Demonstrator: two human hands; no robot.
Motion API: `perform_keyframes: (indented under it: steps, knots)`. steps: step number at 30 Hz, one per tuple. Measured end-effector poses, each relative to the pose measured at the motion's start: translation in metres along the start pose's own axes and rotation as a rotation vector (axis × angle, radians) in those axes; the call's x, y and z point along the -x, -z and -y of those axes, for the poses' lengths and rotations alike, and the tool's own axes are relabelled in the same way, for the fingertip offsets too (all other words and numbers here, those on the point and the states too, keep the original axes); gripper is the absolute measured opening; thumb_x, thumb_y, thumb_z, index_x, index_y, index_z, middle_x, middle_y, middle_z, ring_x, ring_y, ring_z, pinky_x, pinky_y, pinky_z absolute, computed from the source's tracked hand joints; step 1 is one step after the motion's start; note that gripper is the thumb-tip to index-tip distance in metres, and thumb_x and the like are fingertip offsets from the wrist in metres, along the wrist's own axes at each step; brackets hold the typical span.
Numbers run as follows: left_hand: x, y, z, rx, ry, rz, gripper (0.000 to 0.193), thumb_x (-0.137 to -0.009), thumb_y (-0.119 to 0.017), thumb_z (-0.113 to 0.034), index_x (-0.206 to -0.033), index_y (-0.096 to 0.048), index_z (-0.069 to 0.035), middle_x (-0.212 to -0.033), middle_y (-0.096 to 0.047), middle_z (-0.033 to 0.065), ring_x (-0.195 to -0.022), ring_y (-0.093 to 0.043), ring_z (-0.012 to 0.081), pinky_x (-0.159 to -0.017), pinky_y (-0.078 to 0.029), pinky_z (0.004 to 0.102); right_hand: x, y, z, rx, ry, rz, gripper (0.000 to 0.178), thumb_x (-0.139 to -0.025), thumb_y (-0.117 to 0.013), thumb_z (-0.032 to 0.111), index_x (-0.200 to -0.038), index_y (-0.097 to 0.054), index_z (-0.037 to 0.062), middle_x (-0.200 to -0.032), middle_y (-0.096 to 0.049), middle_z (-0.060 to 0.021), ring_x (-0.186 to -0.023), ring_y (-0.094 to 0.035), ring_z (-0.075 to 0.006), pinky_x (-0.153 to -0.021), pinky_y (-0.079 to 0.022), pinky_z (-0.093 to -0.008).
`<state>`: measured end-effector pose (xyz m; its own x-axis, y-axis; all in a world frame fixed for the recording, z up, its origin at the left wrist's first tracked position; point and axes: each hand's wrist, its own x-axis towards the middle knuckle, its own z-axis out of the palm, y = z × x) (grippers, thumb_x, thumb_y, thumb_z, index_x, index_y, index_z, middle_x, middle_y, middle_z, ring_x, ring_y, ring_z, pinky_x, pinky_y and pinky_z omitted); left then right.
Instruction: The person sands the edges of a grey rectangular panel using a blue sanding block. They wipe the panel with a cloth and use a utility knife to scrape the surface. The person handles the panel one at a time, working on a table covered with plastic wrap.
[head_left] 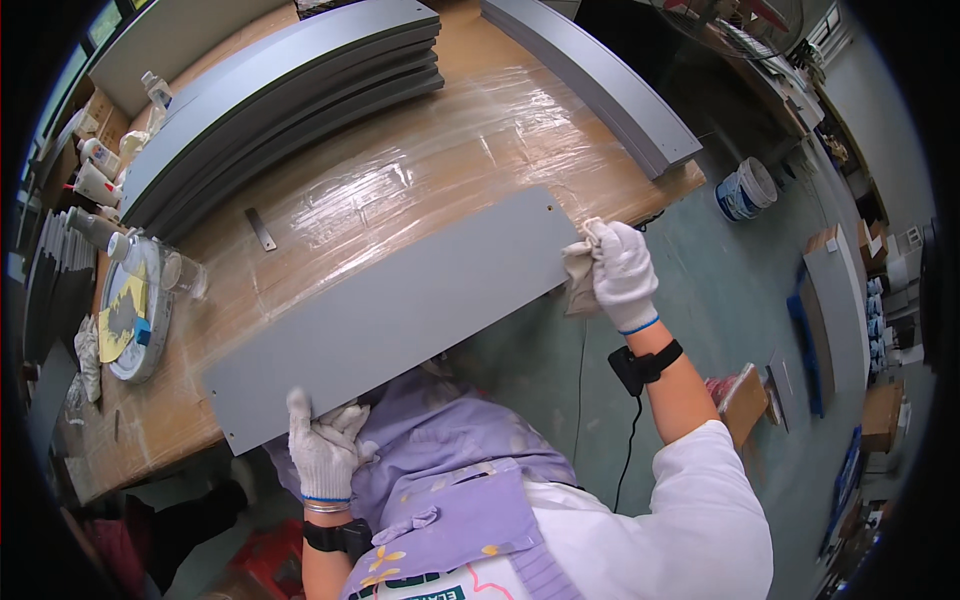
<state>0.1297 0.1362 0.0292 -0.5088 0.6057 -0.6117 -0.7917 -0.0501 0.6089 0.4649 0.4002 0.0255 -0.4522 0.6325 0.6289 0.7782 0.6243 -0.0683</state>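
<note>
A: What is taking up the middle of the frame?

B: A wooden worktop wrapped in clear plastic film (pixel 400 190) is running from lower left to upper right. A long flat grey rectangular panel (pixel 400 310) is lying across its near edge, overhanging toward the person.

A: And behind it?

B: A stack of long grey boards (pixel 280 100) is sitting at upper left, more grey boards (pixel 600 80) are reaching off the upper right, and a round tin with a yellow patch (pixel 135 310) is resting at the left edge.

A: The hands?

B: Both are wearing white knit gloves. The left hand (pixel 322 445) is gripping the panel's lower left end, fingers curled over the edge. The right hand (pixel 622 275) is closing on a crumpled beige cloth (pixel 580 275) and pressing it to the panel's right end.

A: Any advice for wiping well?

B: I'd judge the left hand should be pinning the panel firmly while the cloth is travelling along the edge in long even strokes, so the overhanging panel isn't sliding or tipping.
</note>
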Motion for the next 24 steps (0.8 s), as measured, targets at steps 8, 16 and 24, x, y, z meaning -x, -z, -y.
perform_keyframes:
  steps: [8,16,24]
  knots:
    - [-0.006,-0.007,-0.001,0.024,0.103,0.14,0.042,-0.097,-0.053,-0.044,-0.117,-0.052,-0.007,-0.094,-0.067,0.02,-0.079,-0.068,0.0315,-0.086,-0.053,0.054,-0.018,0.056,-0.021,-1.157,-0.816,0.076,0.028,-0.1,-0.046,0.015,-0.12,-0.056,-0.0017,-0.113,-0.063,-0.0124,-0.103,-0.063,-0.0196,-0.092,-0.052,-0.031]
    - [0.002,0.038,-0.028,-0.042,0.061,0.129,0.081,-0.089,-0.048,-0.067,-0.129,-0.045,0.003,-0.122,-0.053,0.031,-0.115,-0.051,0.0438,-0.097,-0.043,0.0578,-0.047,0.018,0.072,-1.069,-0.457,0.341,0.025,-0.095,-0.053,0.01,-0.117,-0.06,0.0015,-0.107,-0.064,-0.0139,-0.095,-0.065,-0.0255,-0.085,-0.053,-0.0327]
    - [-0.001,0.138,-0.078,-0.1,-0.387,-0.053,0.069,-0.099,-0.034,-0.057,-0.127,-0.049,0.004,-0.114,-0.061,0.0254,-0.1,-0.063,0.0361,-0.093,-0.049,0.0476,-0.028,-0.015,0.127,-0.412,0.155,0.177,0.033,-0.084,-0.055,-0.004,-0.114,-0.063,0.009,-0.102,-0.06,-0.0142,-0.09,-0.06,-0.033,-0.08,-0.051,-0.0395]
